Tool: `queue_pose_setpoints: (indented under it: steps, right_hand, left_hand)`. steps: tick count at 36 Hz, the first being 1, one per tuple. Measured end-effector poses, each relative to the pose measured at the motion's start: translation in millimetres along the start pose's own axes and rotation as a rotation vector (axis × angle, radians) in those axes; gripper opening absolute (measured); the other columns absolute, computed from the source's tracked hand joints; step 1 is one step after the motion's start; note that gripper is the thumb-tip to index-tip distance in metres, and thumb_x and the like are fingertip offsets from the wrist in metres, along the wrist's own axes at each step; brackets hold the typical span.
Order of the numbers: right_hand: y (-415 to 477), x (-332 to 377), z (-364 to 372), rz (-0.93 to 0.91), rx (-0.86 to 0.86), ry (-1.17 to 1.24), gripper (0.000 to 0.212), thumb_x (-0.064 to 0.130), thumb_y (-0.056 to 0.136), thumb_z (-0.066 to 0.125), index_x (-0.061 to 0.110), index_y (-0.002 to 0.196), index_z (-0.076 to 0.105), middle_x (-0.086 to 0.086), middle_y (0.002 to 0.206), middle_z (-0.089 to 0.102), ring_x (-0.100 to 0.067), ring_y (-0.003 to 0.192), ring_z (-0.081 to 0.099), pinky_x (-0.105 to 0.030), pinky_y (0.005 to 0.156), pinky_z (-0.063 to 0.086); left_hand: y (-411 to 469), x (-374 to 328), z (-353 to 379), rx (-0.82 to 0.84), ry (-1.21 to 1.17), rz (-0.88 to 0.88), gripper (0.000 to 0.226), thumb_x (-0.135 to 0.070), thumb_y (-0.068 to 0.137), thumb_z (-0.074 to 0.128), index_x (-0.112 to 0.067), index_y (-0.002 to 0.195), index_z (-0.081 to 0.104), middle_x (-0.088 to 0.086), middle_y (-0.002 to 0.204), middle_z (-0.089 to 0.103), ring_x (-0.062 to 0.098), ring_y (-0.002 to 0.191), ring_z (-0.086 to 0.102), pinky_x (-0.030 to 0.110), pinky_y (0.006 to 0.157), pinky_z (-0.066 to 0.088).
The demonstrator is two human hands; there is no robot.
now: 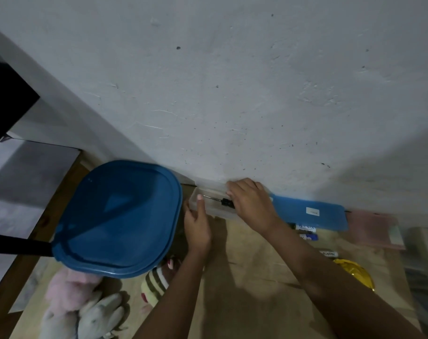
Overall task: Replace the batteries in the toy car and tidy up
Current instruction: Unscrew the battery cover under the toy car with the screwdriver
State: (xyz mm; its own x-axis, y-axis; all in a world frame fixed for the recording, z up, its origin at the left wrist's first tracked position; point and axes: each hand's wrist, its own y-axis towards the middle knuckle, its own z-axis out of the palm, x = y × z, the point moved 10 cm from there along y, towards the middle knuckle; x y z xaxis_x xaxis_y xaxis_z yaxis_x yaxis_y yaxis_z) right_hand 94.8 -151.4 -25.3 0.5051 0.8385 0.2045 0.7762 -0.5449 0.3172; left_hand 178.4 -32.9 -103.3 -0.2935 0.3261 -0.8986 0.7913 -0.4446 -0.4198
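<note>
A small clear plastic box (209, 211) stands against the wall on the wooden table. A screwdriver (218, 199) with a thin metal shaft and black handle lies in it. My right hand (251, 203) covers the box's right part, fingers closed around the screwdriver's handle. My left hand (198, 223) steadies the box's left front edge, thumb on its rim. The box's blue lid (310, 212) lies flat to the right. Several batteries (305, 232) lie below the lid. No toy car is visible.
A large blue-lidded container (120, 218) stands at the left, close to my left hand. Plush toys (86, 304) lie at the front left. A yellow object (354, 271) and a pink box (376, 228) sit at the right. The white wall bounds the table behind.
</note>
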Motion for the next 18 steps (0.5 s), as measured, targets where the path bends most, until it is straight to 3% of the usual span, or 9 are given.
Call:
queue_pose_setpoints:
  steps: [4,8,11,14,18]
  right_hand:
    - [1,-5,-20,0.026,-0.114,-0.037,0.020,0.024,0.085,0.053,0.017,0.095,0.069,0.000,0.090,0.066,-0.019,0.085,0.057,-0.027,0.072,0.030]
    - [0,-6,-31,0.087,-0.113,0.016,0.007,0.006,0.081,0.064,0.012,0.084,0.062,-0.005,0.079,0.059,-0.022,0.073,0.057,-0.031,0.062,0.045]
    - [-5,-11,-33,0.126,-0.083,0.120,0.008,0.000,0.081,0.060,0.008,0.082,0.058,-0.007,0.079,0.058,-0.020,0.071,0.056,-0.029,0.056,0.048]
    - [-9,-6,-27,0.079,-0.008,0.168,0.006,0.002,0.082,0.059,0.008,0.082,0.057,-0.007,0.078,0.058,-0.021,0.071,0.055,-0.030,0.057,0.047]
    - [-17,3,4,0.036,0.257,0.131,0.008,0.011,0.086,0.055,0.008,0.087,0.062,-0.008,0.083,0.062,-0.026,0.076,0.061,-0.033,0.055,0.048]
  left_hand:
    - [-4,-2,-5,-0.027,0.054,0.041,0.045,-0.027,0.098,0.046,-0.018,0.141,0.036,0.005,0.138,0.049,0.020,0.128,0.045,0.034,0.106,0.035]
    - [-15,0,-14,-0.023,0.136,0.057,0.043,-0.020,0.098,0.045,-0.016,0.141,0.037,-0.008,0.118,0.050,0.003,0.104,0.047,0.023,0.092,0.034]
    - [-20,-2,-13,-0.008,0.182,0.097,0.045,-0.023,0.098,0.044,-0.018,0.142,0.035,0.000,0.133,0.052,0.013,0.119,0.049,0.025,0.095,0.032]
    - [-19,-2,-11,0.022,0.217,0.121,0.045,-0.025,0.098,0.043,-0.017,0.142,0.036,0.005,0.132,0.054,0.007,0.108,0.053,0.025,0.095,0.036]
    - [-18,-1,-7,0.056,0.264,0.154,0.052,-0.027,0.096,0.048,-0.019,0.144,0.031,0.007,0.134,0.053,0.021,0.122,0.051,0.041,0.106,0.040]
